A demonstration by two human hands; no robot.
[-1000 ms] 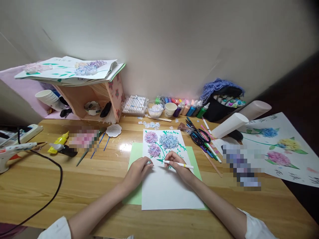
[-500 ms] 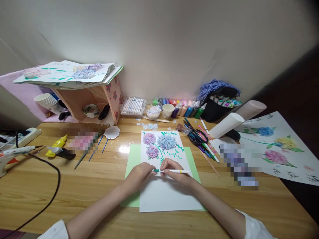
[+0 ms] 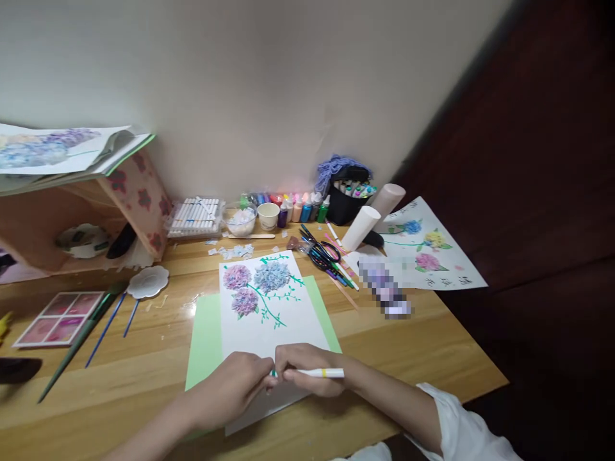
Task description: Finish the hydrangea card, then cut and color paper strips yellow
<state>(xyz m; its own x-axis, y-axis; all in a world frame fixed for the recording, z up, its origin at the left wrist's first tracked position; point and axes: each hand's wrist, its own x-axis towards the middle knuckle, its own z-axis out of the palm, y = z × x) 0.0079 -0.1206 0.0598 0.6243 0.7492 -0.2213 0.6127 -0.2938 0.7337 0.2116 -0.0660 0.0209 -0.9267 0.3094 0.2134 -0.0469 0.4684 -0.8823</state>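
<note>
together, left hand (image 3: pixel 240 381) and right hand (image 3: pixel 312 368) grip the white marker (image 3: pixel 332 372) above the near half of the flower sheet (image 3: pixel 264 339).

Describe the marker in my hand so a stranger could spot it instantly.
On the wooden table lies a white sheet with three flowers. Above its lower part, the right hand holds a white marker. Unlike the white markers in the clear case, it is in hand, showing a yellow band.
</note>
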